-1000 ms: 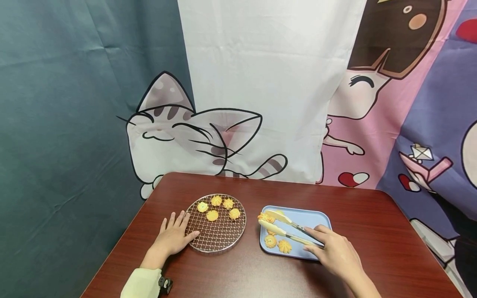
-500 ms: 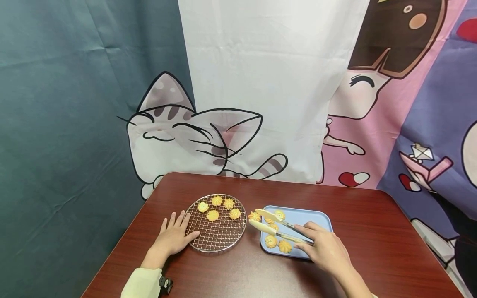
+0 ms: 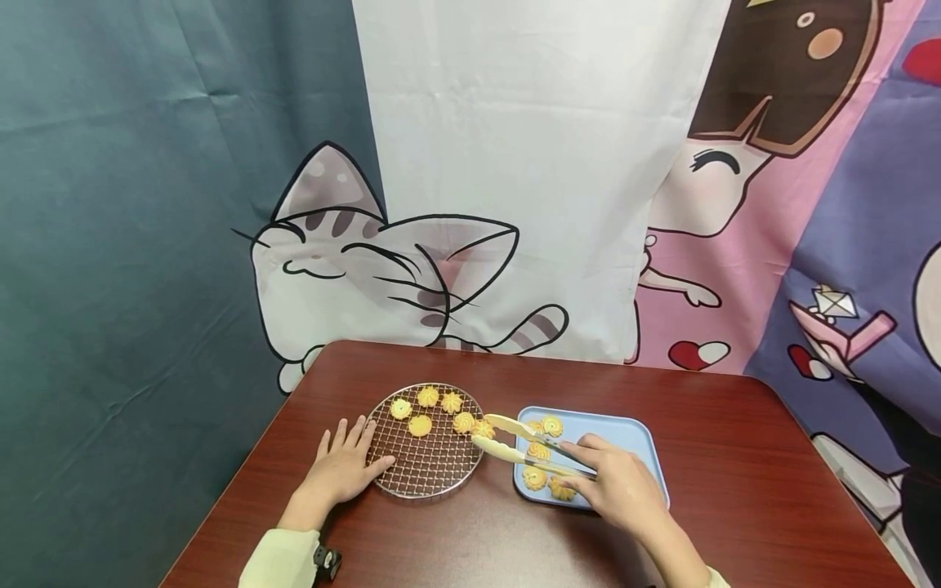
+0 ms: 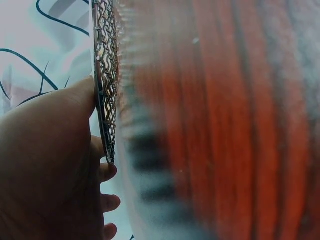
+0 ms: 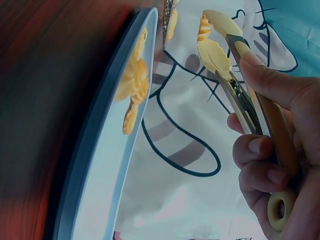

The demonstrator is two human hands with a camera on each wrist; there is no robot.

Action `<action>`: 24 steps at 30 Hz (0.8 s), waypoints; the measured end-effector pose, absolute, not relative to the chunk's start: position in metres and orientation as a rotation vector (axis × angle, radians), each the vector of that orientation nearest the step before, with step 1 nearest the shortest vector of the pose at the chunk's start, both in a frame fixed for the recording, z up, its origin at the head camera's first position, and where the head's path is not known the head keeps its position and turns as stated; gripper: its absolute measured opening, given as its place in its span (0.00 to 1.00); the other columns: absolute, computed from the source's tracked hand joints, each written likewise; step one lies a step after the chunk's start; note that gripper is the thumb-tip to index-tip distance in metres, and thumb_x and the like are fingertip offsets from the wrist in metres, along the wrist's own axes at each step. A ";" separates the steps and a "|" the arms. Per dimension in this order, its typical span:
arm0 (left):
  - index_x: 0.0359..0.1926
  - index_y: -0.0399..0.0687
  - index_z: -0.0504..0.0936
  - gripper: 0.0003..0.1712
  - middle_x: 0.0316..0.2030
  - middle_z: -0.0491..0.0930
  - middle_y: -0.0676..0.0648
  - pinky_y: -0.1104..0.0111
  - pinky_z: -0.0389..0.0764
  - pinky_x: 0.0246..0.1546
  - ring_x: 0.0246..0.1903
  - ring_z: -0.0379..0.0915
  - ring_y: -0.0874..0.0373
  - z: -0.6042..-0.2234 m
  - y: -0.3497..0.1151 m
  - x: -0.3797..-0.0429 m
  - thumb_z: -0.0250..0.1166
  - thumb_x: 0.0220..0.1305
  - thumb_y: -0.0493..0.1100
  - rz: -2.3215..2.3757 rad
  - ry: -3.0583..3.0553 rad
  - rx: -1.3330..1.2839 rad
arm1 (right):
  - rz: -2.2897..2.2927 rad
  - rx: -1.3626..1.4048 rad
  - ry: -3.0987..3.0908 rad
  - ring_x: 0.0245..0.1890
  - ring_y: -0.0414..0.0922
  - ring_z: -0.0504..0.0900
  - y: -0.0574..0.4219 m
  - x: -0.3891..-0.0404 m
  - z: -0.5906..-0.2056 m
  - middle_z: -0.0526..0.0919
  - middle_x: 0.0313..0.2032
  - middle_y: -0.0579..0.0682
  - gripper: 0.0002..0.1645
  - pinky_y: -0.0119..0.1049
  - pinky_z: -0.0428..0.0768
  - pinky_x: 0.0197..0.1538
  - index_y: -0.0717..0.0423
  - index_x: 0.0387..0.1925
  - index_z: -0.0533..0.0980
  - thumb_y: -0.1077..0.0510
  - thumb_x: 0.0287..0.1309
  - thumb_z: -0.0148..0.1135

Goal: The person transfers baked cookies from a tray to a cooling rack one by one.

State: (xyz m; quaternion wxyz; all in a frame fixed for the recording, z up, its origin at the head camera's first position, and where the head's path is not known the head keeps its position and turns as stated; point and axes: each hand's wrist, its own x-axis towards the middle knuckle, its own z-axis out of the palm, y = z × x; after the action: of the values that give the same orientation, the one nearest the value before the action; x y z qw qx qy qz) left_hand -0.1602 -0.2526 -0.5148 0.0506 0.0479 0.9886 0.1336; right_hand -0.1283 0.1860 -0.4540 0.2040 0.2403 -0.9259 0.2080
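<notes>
1. Head view: your right hand (image 3: 625, 486) grips the cream-tipped tongs (image 3: 500, 449), and a piped butter cookie (image 3: 483, 429) sits between their tips over the right rim of the round wire cooling rack (image 3: 422, 469). The step in hand looks like bringing this cookie across from the blue tray (image 3: 625, 437). Five more cookies (image 3: 420, 425) lie toward the rack's far side; others (image 3: 551, 426) lie on the tray. Your left hand (image 3: 340, 465) spreads its fingers beside the rack, thumb reaching its rim. The next move seems to call for easing the tips inward, clear of the neighbouring cookie, then loosening them over bare mesh. Beneath is a glossy reddish-brown wooden table (image 3: 735, 465); behind it hangs a cartoon-print curtain (image 3: 544, 163).

2. Left wrist view: your left hand holds nothing and meets the rack's edge; whether it presses, you cannot tell here. The wood blurs alongside.

3. Right wrist view: your fingers curl round the tongs, with the cookie caught at their tips; the tray's rim stands nearby, cookies inside.
</notes>
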 end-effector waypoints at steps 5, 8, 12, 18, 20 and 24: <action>0.77 0.36 0.57 0.49 0.77 0.52 0.32 0.33 0.39 0.72 0.76 0.39 0.27 -0.514 -0.252 -0.159 0.53 0.72 0.67 0.418 3.013 0.147 | 0.588 0.695 -2.587 0.23 0.28 0.66 0.177 -0.131 -0.454 0.76 0.33 0.26 0.30 0.27 0.67 0.25 0.44 0.49 0.88 0.47 0.39 0.84; 0.77 0.36 0.57 0.49 0.77 0.52 0.32 0.33 0.39 0.72 0.76 0.39 0.27 -0.514 -0.252 -0.159 0.54 0.72 0.67 0.421 3.015 0.147 | 0.583 0.701 -2.591 0.22 0.29 0.66 0.172 -0.133 -0.454 0.76 0.33 0.27 0.30 0.28 0.67 0.24 0.44 0.49 0.88 0.47 0.39 0.85; 0.78 0.37 0.57 0.49 0.77 0.52 0.32 0.34 0.38 0.72 0.76 0.38 0.28 -0.515 -0.252 -0.159 0.53 0.73 0.67 0.419 3.013 0.145 | 0.563 0.716 -2.588 0.23 0.31 0.68 0.166 -0.136 -0.456 0.78 0.34 0.30 0.29 0.30 0.71 0.25 0.43 0.49 0.88 0.46 0.40 0.84; 0.77 0.36 0.57 0.48 0.77 0.52 0.32 0.33 0.39 0.72 0.76 0.39 0.27 -0.516 -0.252 -0.160 0.53 0.73 0.67 0.429 3.015 0.153 | 0.555 0.749 -2.600 0.23 0.31 0.70 0.155 -0.142 -0.458 0.78 0.33 0.32 0.29 0.30 0.70 0.24 0.41 0.50 0.87 0.46 0.42 0.83; 0.77 0.36 0.57 0.48 0.77 0.52 0.32 0.33 0.39 0.72 0.76 0.39 0.27 -0.516 -0.252 -0.159 0.54 0.72 0.67 0.431 3.016 0.154 | 0.556 0.755 -2.609 0.22 0.30 0.70 0.152 -0.144 -0.458 0.78 0.33 0.32 0.29 0.29 0.69 0.24 0.40 0.51 0.87 0.46 0.42 0.82; 0.77 0.36 0.57 0.48 0.77 0.52 0.32 0.33 0.39 0.72 0.76 0.39 0.27 -0.516 -0.252 -0.159 0.54 0.72 0.67 0.431 3.022 0.156 | 0.526 0.765 -2.617 0.23 0.32 0.72 0.146 -0.147 -0.459 0.78 0.33 0.32 0.28 0.31 0.72 0.24 0.39 0.51 0.87 0.46 0.43 0.82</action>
State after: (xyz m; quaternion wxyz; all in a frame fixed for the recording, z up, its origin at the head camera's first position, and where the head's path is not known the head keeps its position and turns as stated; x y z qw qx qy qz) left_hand -0.1593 -0.2517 -0.5158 0.0426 0.0510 0.9878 0.1410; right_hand -0.1474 0.1456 -0.4585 0.1814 0.2711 -0.9268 0.1862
